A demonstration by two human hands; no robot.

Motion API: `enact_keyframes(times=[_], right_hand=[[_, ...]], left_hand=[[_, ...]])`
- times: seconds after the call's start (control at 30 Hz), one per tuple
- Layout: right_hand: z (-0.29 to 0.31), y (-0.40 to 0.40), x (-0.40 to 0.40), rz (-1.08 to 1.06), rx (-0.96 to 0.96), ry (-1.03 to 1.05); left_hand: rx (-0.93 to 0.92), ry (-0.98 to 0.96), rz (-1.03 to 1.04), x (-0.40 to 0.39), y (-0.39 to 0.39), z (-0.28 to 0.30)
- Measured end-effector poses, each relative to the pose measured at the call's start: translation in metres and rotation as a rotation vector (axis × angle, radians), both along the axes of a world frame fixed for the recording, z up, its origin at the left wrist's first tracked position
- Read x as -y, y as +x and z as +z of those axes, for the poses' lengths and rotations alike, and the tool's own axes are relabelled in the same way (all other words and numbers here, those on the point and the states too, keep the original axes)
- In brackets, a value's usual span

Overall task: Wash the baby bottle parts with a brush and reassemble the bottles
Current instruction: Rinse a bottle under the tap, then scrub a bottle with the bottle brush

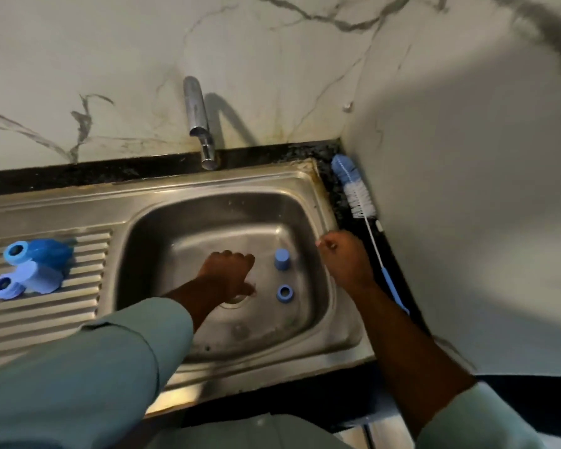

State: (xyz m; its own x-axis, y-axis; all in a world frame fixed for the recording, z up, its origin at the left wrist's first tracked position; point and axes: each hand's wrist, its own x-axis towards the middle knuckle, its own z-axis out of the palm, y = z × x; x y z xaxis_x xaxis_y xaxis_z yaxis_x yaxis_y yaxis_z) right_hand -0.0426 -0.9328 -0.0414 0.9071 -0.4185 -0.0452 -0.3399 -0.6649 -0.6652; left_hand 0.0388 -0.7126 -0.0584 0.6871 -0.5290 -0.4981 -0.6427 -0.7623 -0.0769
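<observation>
Left hand (229, 273) reaches into sink (321, 202), grip unclear; right hand (345, 257) curled, empty, near brush (363, 218); bottles (33, 268) wait far left.

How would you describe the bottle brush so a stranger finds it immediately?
Look right of the steel sink, on the dark counter strip against the wall. The brush lies there, bristles toward the corner. Unlike the small blue parts nearby, it is long and thin, with blue-white bristles.

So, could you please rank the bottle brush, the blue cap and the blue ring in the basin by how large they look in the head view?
1. Bottle brush, by far the longest.
2. Blue cap standing in the sink basin.
3. Blue ring, only slightly smaller; being flatter, the gap is unsure.
</observation>
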Motion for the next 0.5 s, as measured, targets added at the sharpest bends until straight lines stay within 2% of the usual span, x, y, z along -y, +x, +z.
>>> enact_keyframes(times=[0.1,0.2,0.3,0.37,0.43,0.5], right_hand=[[-0.003,-0.024,0.025,-0.157,-0.012,-0.199],[-0.003,-0.039,0.038,-0.246,-0.192,-0.402],[-0.005,-0.044,0.044,-0.311,-0.293,-0.467],[-0.004,-0.042,0.042,-0.331,-0.310,-0.492],[-0.005,-0.040,0.036,-0.354,-0.213,-0.468],[-0.003,-0.039,0.024,-0.318,-0.083,-0.372]], left_hand=[[-0.085,-0.160,-0.092,0.011,-0.007,0.000],[-0.020,-0.234,-0.180,0.020,-0.004,0.003],[0.073,-0.236,-0.217,0.017,0.003,0.012],[0.100,-0.244,-0.138,0.010,0.005,0.021],[0.098,-0.300,-0.022,-0.003,0.011,0.027],[0.102,-0.459,0.100,-0.023,0.020,0.032]])
